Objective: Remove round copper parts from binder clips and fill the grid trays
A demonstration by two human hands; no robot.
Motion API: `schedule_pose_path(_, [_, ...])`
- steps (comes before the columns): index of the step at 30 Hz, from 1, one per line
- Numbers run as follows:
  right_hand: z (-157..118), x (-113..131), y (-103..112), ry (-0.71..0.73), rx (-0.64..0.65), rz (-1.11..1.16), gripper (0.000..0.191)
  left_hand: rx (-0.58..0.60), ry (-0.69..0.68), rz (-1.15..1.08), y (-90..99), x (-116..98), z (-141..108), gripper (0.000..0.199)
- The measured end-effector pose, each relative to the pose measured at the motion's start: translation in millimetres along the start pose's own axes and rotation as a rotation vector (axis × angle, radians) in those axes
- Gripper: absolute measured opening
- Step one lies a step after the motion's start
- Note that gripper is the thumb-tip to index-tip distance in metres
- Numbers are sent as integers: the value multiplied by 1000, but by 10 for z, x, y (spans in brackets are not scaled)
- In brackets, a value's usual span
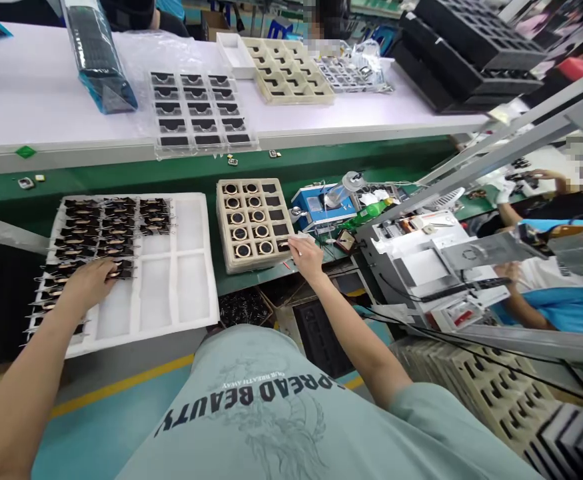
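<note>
My left hand (90, 283) is over the white foam tray (212, 267), its fingers closed on a black clip-like part (125, 269) with thin wire ends. Similar black parts (116, 223) fill much of the tray's left side in rows. At the lower right corner of the beige tray (231, 265), my right hand (308, 257) has its fingers pinched together; what they hold is too small to make out. Two columns of that tray carry round, gold-rimmed watch-like pieces (237, 218). Dark inserts (276, 216) show in its right column.
Beside the beige tray stand a blue device (316, 207) and a green bottle (371, 212). A clear tray (201, 110) lies on the raised white shelf (21, 100). Metal frame bars and a grey machine (416, 260) border the right. Co-workers sit beyond.
</note>
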State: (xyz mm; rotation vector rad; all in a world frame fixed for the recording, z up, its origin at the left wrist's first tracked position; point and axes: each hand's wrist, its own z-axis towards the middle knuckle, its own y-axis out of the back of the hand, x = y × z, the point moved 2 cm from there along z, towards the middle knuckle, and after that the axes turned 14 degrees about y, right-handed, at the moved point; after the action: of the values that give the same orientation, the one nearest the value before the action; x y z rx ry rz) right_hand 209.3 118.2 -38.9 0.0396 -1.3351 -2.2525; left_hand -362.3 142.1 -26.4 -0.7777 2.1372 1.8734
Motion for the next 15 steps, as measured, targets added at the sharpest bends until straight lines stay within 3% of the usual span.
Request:
schedule_pose_path(5, [-156,41,44,108,10,3,27,42,39,-142,56,-68,-9,14])
schedule_pose_path(11, [-3,29,70,37,122,76,30,81,19,-141,120,-164,6,14])
schedule_pose_path(15, [92,25,82,-8,118,142,27,80,-54,-14,98,-193,61,20])
